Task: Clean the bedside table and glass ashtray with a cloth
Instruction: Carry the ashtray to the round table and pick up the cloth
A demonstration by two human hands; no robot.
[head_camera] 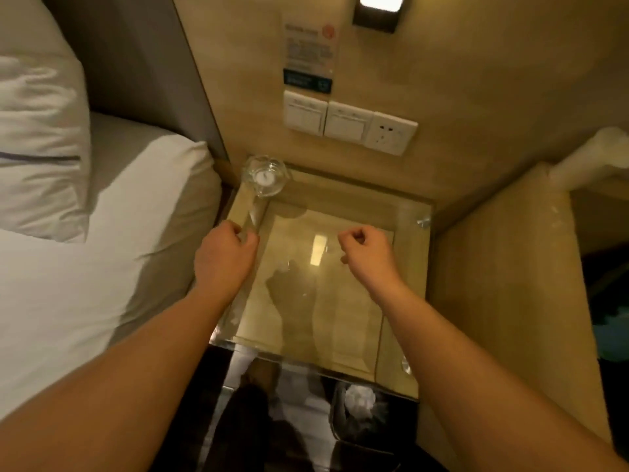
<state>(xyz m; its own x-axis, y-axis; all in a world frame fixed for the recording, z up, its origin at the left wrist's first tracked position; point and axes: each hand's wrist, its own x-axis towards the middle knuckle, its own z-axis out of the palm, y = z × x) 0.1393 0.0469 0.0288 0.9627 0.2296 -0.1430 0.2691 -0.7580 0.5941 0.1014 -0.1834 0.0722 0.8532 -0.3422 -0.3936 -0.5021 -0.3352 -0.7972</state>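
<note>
Here, clear glass ashtray [266, 177], glossy bedside table [343, 301]

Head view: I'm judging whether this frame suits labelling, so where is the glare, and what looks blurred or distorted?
In the head view the wall lamp is blown out white; a bright bar of glare lies on the glass tabletop; the glass ashtray shows a white hotspot; the wall notice is too soft to read; the wide lens splays the wall edges.
</note>
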